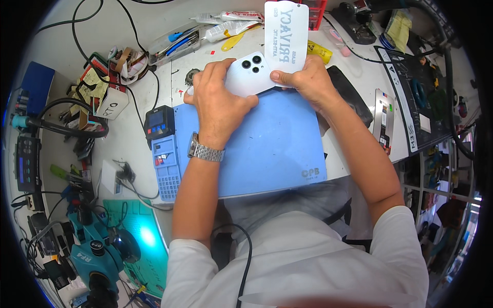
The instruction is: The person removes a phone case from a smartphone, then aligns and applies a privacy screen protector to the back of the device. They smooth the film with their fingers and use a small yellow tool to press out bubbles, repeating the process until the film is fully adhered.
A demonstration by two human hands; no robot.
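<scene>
Above the far part of a blue work mat is a white smartphone, its back with a cluster of round camera lenses facing up. My left hand is wrapped over the phone's left part, thumb along its near edge; a metal watch is on that wrist. A flat white printed card or screen-protector pack stands out beyond the phone's right end. With its thumb across the lower end of this pack, my right hand grips it against the phone's right side. The right fingers are mostly hidden behind the pack.
A small black device with a screen sits at the mat's left edge. Tubes and a tool tray lie at the back. A black pouch lies right of the mat. A teal microscope stands lower left; cables hang around.
</scene>
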